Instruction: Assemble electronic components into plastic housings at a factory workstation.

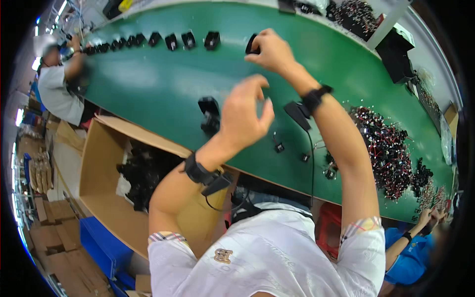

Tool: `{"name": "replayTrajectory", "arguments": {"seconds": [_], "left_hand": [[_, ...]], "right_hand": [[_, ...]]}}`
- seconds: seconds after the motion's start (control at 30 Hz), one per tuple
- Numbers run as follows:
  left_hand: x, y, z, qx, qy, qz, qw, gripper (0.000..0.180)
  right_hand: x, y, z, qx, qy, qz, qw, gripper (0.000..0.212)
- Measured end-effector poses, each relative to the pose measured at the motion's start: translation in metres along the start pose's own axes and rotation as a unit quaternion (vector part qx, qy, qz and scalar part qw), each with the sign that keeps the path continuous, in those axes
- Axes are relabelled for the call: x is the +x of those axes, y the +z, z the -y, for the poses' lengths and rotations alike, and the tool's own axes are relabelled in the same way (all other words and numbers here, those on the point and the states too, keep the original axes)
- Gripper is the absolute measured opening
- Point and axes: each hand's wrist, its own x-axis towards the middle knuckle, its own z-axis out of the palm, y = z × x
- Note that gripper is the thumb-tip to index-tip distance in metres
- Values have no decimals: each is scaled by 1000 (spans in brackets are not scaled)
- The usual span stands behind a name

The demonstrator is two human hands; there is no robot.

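Observation:
At the far side of the green table (pixel 163 94), my right hand (pixel 273 50) closes on a small black plastic housing (pixel 251 45) that is partly hidden by the fingers. My left hand (pixel 242 113), a little blurred, hovers over the table with fingers apart and nothing in it. Beside its wrist are two black housings (pixel 209 106), one behind the other. To the left of my right hand, a row of similar black housings (pixel 213 40) runs along the far edge. Small black parts with wires (pixel 279 146) lie near the front edge.
A big heap of wired components (pixel 383 153) covers the right of the table. An open cardboard box (pixel 101 168) with black parts stands at the front left. A co-worker in white (pixel 59 89) is at far left; another in blue (pixel 410 257) works at lower right.

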Motion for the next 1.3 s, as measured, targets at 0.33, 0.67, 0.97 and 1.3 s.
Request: {"name": "replayTrajectory", "arguments": {"seconds": [0.33,0.67,0.97,1.3], "left_hand": [[-39,-36,-30,356,26,497,791,90],[-19,-30,10,384,-65,472,791,47],[-9,-16,-10,259,-35,392,882,49],[-22,-20,-5,131,-108,436,884,74]], "right_hand": [[43,78,6,-71,34,56,995,49],[17,22,12,8,-53,93,994,37],[-161,-87,43,132,28,225,965,31],[-203,-57,58,133,106,237,956,29]]}}
